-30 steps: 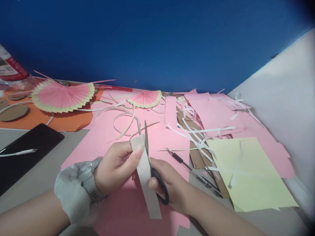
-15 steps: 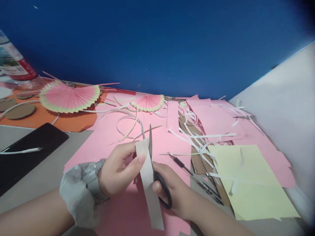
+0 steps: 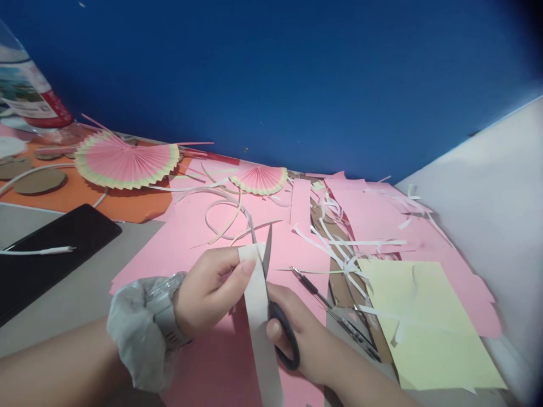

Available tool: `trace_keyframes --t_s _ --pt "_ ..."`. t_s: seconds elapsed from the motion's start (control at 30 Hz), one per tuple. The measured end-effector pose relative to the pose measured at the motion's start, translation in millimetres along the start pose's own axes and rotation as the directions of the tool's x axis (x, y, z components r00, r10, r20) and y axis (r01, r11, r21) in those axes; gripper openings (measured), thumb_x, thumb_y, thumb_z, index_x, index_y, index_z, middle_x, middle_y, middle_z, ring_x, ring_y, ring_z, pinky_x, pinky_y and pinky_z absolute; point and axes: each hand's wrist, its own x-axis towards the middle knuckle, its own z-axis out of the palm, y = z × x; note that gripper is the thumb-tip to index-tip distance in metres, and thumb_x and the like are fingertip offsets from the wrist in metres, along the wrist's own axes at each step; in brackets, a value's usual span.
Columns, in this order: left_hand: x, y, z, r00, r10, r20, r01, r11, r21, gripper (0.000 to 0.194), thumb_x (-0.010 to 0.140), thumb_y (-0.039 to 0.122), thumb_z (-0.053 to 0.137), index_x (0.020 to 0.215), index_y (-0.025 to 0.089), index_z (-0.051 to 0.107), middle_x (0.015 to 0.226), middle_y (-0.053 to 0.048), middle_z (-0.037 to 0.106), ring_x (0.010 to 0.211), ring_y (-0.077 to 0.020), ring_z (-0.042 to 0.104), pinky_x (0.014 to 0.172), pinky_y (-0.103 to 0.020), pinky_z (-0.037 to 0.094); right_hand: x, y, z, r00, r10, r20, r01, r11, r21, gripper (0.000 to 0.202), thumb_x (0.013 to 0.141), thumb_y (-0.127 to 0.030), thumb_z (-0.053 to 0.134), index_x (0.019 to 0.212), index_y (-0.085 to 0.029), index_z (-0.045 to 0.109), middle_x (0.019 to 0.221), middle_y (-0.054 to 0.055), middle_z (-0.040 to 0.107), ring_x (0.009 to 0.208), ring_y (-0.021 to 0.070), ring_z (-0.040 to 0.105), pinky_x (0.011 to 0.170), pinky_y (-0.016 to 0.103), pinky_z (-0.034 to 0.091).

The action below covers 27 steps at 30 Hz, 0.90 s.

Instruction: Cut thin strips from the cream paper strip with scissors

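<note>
The person's left hand point(image 3: 210, 291) holds a long strip of white paper point(image 3: 257, 325) near its top end, pinched tight between the thumb and the curled fingers. The rest of the strip hangs down past those fingers toward the person. The right hand point(image 3: 305, 339) has its fingers wrapped around the black handle of a pair of scissors point(image 3: 279, 312), with the thumb at the loop. The blade points up and away, just beside the left thumb, along the right edge of the strip. I can't tell how far apart the two blades are.

Behind the left fingers, on the wrist, are a grey watch point(image 3: 169, 319) and a puffy grey scrunchie point(image 3: 136, 333). A big pink sheet point(image 3: 229, 356) lies under both hands on the grey bench point(image 3: 82, 314). Just ahead of the fingers, thin curly paper strips point(image 3: 227, 223) lie on the pink. Farther ahead sits a small folded paper fan point(image 3: 259, 178), pink with a yellow edge. A bigger paper fan point(image 3: 127, 164) is ahead and to the left. Well left of the left fingers is a flat black device point(image 3: 59, 254) with a white cable point(image 3: 46, 250) across it. To the right of the right fingers lie a black pen point(image 3: 310, 284), then a pale yellow sheet point(image 3: 432, 345).
</note>
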Motion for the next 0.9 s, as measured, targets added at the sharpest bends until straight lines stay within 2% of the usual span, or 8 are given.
trace_keyframes --t_s 0.2,0.43,0.7,0.9 --pt "0.1 0.2 0.5 1.000 -0.009 0.000 0.009 1.000 -0.017 0.037 0.093 0.027 0.033 0.060 0.016 0.044 0.045 0.005 0.047 0.040 -0.0053 0.044 0.040 -0.016 0.031 1.1 -0.3 0.7 0.997 0.002 0.076 -0.007 0.998 0.065 0.056 0.084 -0.065 0.025 0.091 -0.017 0.051 0.066 0.001 0.041 0.069 0.0195 0.042 0.068 0.032 0.042" --pt "0.9 1.5 -0.5 1.000 -0.020 0.013 0.020 1.000 -0.020 0.038 0.093 0.028 0.033 0.058 0.015 0.045 0.044 0.004 0.047 0.040 -0.0055 0.044 0.040 -0.015 0.033 1.3 1.3 -1.0 0.999 0.006 0.048 -0.008 0.999 0.042 0.058 0.083 -0.067 0.026 0.089 -0.015 0.052 0.073 0.003 0.046 0.066 0.0171 0.040 0.062 0.029 0.041" --pt "1.0 0.4 -0.1 1.000 0.004 0.021 -0.004 1.000 -0.008 0.038 0.093 0.028 0.033 0.059 0.015 0.045 0.046 0.004 0.048 0.041 -0.0056 0.045 0.041 -0.016 0.034 1.2 1.7 0.0 0.999 0.011 0.046 -0.013 0.999 0.046 0.060 0.082 -0.069 0.024 0.088 -0.016 0.053 0.066 0.001 0.044 0.061 0.0165 0.039 0.060 0.029 0.041" --pt "0.2 -0.6 -0.3 1.000 -0.004 0.026 0.004 1.000 0.005 0.038 0.093 0.028 0.033 0.059 0.016 0.044 0.045 0.004 0.048 0.041 -0.0058 0.044 0.041 -0.016 0.032 1.9 1.1 0.1 0.999 0.001 0.053 -0.005 0.997 0.075 0.058 0.083 -0.067 0.025 0.089 -0.016 0.051 0.073 0.003 0.046 0.066 0.0171 0.041 0.064 0.029 0.042"
